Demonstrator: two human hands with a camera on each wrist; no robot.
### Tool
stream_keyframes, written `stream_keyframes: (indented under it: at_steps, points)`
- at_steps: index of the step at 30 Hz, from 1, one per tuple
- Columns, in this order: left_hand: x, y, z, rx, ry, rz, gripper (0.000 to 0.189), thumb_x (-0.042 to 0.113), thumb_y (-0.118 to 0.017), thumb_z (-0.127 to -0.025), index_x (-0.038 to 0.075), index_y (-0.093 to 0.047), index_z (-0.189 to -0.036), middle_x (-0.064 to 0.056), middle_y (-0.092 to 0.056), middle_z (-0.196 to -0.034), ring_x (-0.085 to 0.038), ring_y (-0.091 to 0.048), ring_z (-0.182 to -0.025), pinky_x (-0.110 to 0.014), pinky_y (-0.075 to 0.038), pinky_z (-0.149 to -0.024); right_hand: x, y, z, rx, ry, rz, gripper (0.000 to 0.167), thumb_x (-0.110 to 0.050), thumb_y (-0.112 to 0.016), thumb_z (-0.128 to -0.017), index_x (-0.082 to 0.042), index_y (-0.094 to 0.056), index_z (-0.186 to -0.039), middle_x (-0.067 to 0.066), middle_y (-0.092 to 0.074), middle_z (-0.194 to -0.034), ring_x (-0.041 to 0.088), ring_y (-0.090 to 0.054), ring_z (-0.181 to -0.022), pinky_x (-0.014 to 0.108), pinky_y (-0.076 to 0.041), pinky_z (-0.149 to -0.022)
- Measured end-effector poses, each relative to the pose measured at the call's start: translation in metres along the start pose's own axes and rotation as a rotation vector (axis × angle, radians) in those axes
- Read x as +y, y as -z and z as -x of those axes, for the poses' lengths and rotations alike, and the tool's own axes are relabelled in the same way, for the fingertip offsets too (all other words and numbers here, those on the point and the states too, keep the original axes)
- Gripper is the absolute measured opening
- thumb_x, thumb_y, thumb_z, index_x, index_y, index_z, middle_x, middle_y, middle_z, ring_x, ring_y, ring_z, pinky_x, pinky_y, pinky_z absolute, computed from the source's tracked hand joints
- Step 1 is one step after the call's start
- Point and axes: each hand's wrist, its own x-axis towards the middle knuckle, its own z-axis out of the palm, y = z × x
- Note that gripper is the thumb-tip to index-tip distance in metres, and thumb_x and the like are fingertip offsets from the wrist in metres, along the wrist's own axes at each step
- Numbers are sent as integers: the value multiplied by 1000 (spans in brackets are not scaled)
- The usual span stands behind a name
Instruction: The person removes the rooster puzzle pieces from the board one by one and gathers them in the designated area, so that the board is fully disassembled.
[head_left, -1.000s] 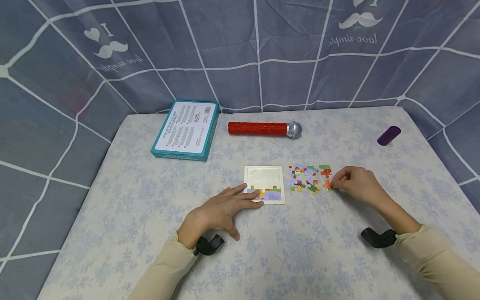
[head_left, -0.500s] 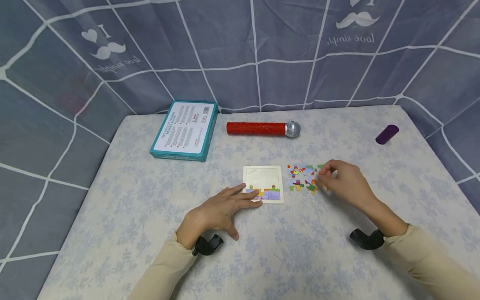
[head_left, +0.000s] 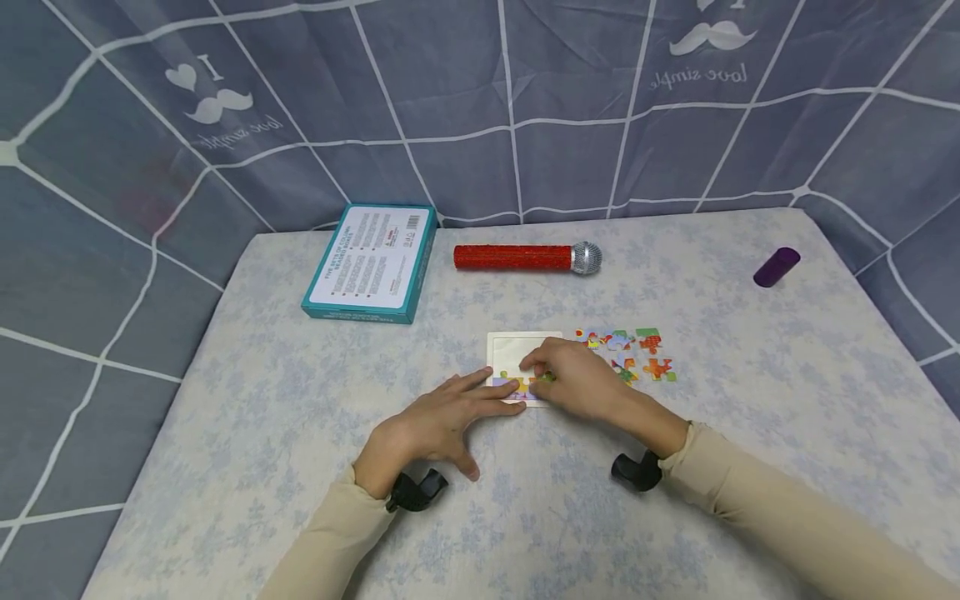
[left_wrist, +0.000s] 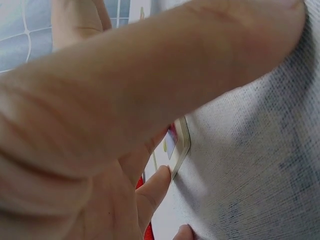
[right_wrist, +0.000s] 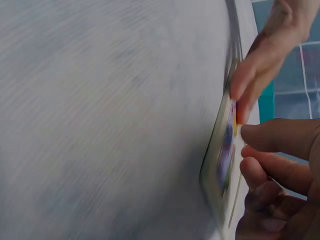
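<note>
A small square jigsaw board point(head_left: 513, 350) with a pale rim lies on the table, purple and yellow pieces set along its near edge. My left hand point(head_left: 442, 417) is spread, its fingertips resting on the board's near left part. Over the right part of the board, my right hand point(head_left: 588, 383) pinches a jigsaw piece between thumb and forefinger; the piece is almost wholly hidden by the fingers. In the right wrist view the thumb and fingers point(right_wrist: 270, 134) are just above the board. Loose jigsaw pieces point(head_left: 649, 340) lie right of it, partly covered by the right hand.
A red glittery microphone point(head_left: 517, 257) lies behind the board. At the back left is a teal and white box point(head_left: 371, 258). A dark purple cylinder point(head_left: 776, 267) lies at the far right. Blue-grey cloth with white lines point(head_left: 457, 100) hangs around the table.
My right hand has moved left from the right end of the loose pieces, across them, to the board. The left hand has stayed on the board.
</note>
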Motion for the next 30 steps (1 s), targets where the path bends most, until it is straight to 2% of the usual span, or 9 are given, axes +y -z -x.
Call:
stream_keyframes:
  at_steps: [4,11,15,19,21,24,30]
  points:
    - [1,0,-2,-2,-2,5,95,25,-93,-64,26,-48,-148,9,-28,-160,-24,-7,-151,-54,-15,-118,-6,-5,-3,-17,-28,27,26,-6,-73,-84,-7,-75,-109,-2,-65,-90,12,-57,-76,28,-47,-64]
    - [1,1,-1,10,-8,16,92,23,-93,-65,27,-50,-146,9,-29,-159,-25,-11,-150,-54,-19,-117,-14,-7,-3,6,-116,22,24,0,-67,-83,-13,-79,-100,-4,-68,-88,9,-57,-73,26,-46,-57]
    - [-3,11,7,40,-52,83,88,18,-91,-68,22,-51,-146,4,-30,-159,-29,-18,-148,-51,-24,-116,-18,-7,-4,5,-140,27,24,1,-66,-82,-12,-79,-99,-4,-68,-87,9,-55,-68,24,-45,-54]
    - [-14,27,14,105,-1,75,81,21,-88,-73,22,-51,-146,2,-32,-159,-33,-20,-148,-53,-25,-115,-21,-8,-6,11,-147,32,26,2,-64,-81,-13,-79,-96,-5,-68,-86,8,-55,-69,24,-45,-55]
    - [-20,31,11,138,35,31,76,24,-85,-77,21,-51,-145,2,-33,-158,-36,-20,-147,-56,-24,-115,-21,-9,-7,10,-162,30,28,2,-63,-80,-14,-79,-95,-7,-68,-85,7,-55,-69,24,-45,-56]
    - [-27,32,-1,169,68,-3,69,29,-81,-82,23,-52,-145,2,-34,-158,-38,-19,-147,-61,-21,-114,-20,-8,-7,-1,-163,34,27,2,-64,-80,-14,-79,-95,-7,-67,-84,8,-55,-70,25,-45,-56]
    - [-34,28,-17,204,100,-1,68,32,-79,-84,25,-50,-146,5,-33,-158,-39,-14,-148,-72,-11,-110,-25,-6,-9,-35,-146,73,28,2,-68,-76,-12,-77,-100,-6,-66,-82,8,-57,-73,25,-46,-58]
